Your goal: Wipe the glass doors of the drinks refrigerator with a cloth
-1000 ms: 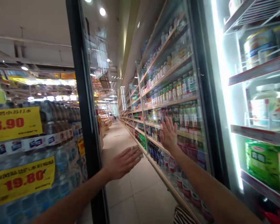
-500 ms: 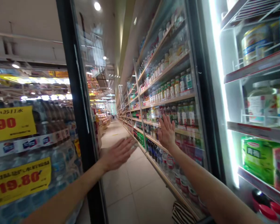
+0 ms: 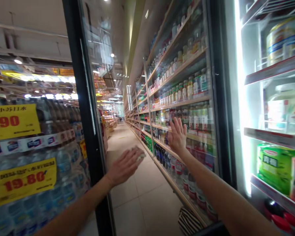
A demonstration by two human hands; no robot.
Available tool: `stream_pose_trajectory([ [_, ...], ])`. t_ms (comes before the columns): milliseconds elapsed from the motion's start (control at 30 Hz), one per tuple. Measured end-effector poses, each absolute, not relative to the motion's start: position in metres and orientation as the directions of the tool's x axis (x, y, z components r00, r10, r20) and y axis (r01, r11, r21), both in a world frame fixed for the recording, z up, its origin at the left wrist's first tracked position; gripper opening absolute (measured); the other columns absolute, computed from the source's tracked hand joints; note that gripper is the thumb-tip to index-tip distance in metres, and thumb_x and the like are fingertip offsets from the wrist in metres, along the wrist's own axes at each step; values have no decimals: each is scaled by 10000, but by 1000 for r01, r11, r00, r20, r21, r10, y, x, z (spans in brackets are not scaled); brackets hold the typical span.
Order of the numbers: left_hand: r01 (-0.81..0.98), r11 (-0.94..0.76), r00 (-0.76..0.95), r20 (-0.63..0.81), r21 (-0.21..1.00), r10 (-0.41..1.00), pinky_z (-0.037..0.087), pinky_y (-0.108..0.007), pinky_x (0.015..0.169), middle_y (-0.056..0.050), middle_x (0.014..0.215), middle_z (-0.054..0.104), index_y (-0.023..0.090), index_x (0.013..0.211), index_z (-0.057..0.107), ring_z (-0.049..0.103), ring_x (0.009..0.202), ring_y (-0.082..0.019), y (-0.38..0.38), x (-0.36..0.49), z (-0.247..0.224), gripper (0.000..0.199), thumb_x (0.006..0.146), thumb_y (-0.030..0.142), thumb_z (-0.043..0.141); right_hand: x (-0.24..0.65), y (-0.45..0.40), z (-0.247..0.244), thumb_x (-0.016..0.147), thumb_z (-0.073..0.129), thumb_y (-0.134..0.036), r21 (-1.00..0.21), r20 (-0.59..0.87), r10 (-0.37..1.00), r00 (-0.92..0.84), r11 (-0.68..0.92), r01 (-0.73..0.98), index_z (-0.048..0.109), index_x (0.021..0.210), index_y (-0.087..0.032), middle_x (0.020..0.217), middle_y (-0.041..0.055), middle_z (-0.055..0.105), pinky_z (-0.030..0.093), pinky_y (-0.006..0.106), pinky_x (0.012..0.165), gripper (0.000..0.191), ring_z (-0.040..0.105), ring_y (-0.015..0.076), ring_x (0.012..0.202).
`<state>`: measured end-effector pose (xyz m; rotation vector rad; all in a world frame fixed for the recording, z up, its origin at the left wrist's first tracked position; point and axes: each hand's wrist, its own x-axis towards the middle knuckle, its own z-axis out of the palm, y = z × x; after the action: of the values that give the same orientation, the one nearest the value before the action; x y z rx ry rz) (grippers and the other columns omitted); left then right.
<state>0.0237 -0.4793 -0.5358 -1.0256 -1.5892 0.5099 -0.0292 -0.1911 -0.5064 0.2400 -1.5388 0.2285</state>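
An open glass cooler door [image 3: 123, 209] with a dark frame fills the middle of the head view. My left hand [image 3: 124, 166] is at the glass near the left frame post, fingers stretched out flat. A pale, blurred patch shows at its fingertips, and I cannot tell whether it is a reflection or something thin. Further right, my right hand [image 3: 177, 136] lies against the pane with its palm forward and fingers apart, holding nothing. Behind the glass, shelves of bottles [image 3: 182, 93] show through or as reflections.
At right, the lit cooler's shelves [image 3: 272, 136] hold bottles, cans and a green pack [image 3: 272, 167]. Stacked water bottles [image 3: 27, 209] stand at left, with a yellow price sign [image 3: 24, 180]. Striped cloth [image 3: 189, 221] shows low down. A tiled aisle [image 3: 127, 137] runs away ahead.
The view has shifted slightly, so the cooler and door frame appear further right. My left hand is slightly lower; my right hand stays spread at the glass.
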Motion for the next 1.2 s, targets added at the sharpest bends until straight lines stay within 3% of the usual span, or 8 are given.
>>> stream_pose_trajectory([
  [133,275,675,-41,693,-684,719,151,-398,1133,-89,1391,421,184,1275,461,162,1380,-227,-480,22,-509,438,842,237,506,-28,-191,-507,870,325,-286,-5,1000,4,-6,950,-311,353,1369,-187,1436,101,353,135,468,1105,509,175,216,1384],
  [333,427,203,28,237,-881,971,144,-371,1141,-41,1441,348,194,1266,472,242,1358,-212,-474,27,-560,409,866,278,447,-26,-190,-506,876,324,-282,8,1000,-1,25,958,-285,396,1339,-172,1413,110,390,161,454,1101,482,204,213,1377],
  [533,265,664,-28,683,-699,730,169,-399,1127,-76,1413,392,194,1316,412,143,1383,-218,-474,20,-494,459,865,252,472,-28,-191,-507,879,313,-290,4,1000,5,28,959,-285,399,1338,-178,1409,104,397,151,448,1107,480,200,204,1379],
  [600,237,712,-26,729,-660,684,195,-412,1116,-96,1407,396,186,1308,421,141,1383,-231,-475,20,-488,456,858,233,477,-28,-191,-507,880,314,-288,2,1000,6,25,958,-288,397,1339,-175,1410,105,396,150,449,1106,480,199,205,1379],
  [833,378,287,27,320,-881,947,172,-366,1132,-31,1414,396,209,1249,489,237,1359,-209,-468,27,-538,386,870,276,462,-28,-190,-507,877,325,-269,8,1000,-1,25,959,-283,366,1361,-186,1418,105,383,152,449,1105,492,204,203,1376],
  [1033,273,673,-4,698,-688,716,199,-409,1115,-84,1406,402,178,1269,461,150,1381,-239,-444,20,-495,416,854,201,476,-29,-189,-508,873,319,-277,-3,1000,4,2,957,-290,331,1380,-198,1429,96,366,151,461,1103,513,198,213,1378],
  [1100,300,639,-4,669,-708,743,199,-409,1116,-78,1415,389,182,1285,444,155,1380,-239,-439,19,-508,435,852,193,474,-29,-189,-508,875,315,-278,0,1000,2,6,957,-291,340,1374,-194,1425,99,372,154,459,1102,507,194,211,1379],
  [1200,400,415,0,453,-817,891,175,-393,1128,-67,1437,355,180,1294,436,202,1370,-230,-434,20,-548,439,859,232,462,-28,-188,-508,874,311,-276,2,1000,-1,7,955,-297,335,1377,-193,1424,100,372,152,461,1103,510,191,211,1380],
])
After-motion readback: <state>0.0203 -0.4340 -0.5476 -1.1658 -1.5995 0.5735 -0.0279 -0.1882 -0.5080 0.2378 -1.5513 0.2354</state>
